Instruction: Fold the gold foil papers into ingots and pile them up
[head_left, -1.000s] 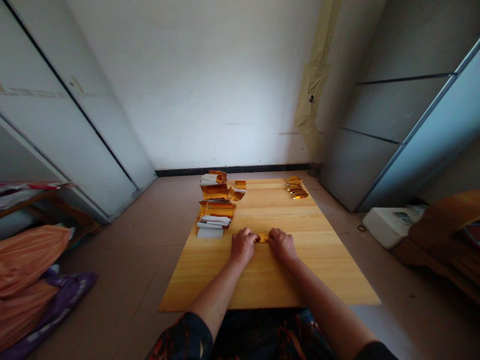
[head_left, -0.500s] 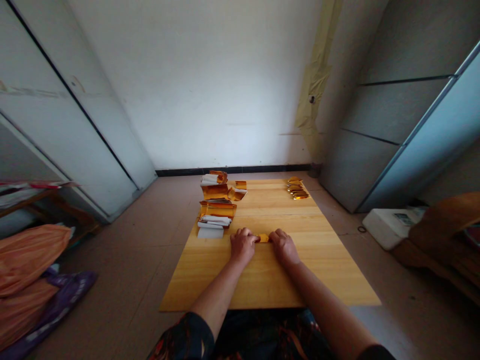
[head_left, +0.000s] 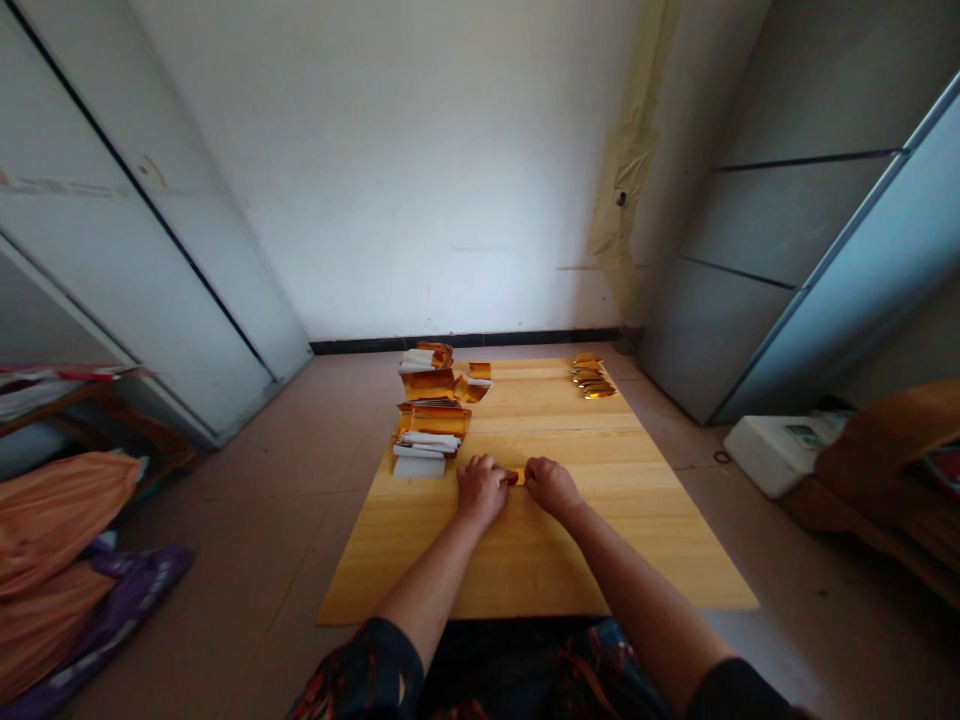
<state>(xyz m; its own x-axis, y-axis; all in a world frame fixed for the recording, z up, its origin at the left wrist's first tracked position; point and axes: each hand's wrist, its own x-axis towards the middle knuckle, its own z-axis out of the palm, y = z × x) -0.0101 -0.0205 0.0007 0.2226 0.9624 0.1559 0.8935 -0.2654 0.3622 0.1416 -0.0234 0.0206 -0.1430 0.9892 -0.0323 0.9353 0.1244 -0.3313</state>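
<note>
Between my two hands, low over the wooden board, is a small piece of folded gold foil paper (head_left: pixel 519 477). My left hand (head_left: pixel 482 488) has its fingers closed on the left end of the paper. At the right end, my right hand (head_left: pixel 551 484) grips it with curled fingers, and its knuckles hide much of that side. Just left of my left hand lie white-backed paper sheets (head_left: pixel 421 466), with stacked gold foil paper (head_left: pixel 435 419) behind them. A row of folded gold pieces (head_left: pixel 593 379) sits at the far right corner.
The wooden board (head_left: pixel 540 570) spans the space before me. More gold and white papers (head_left: pixel 426 357) lie at its far left. A grey cabinet (head_left: pixel 720 250) stands right, a white box (head_left: pixel 772 455) beside it. Orange and purple bags (head_left: pixel 67 540) are on the left.
My right hand has moved left along the gold foil paper, closer to my left hand, so less of the paper shows. My left hand has barely moved.
</note>
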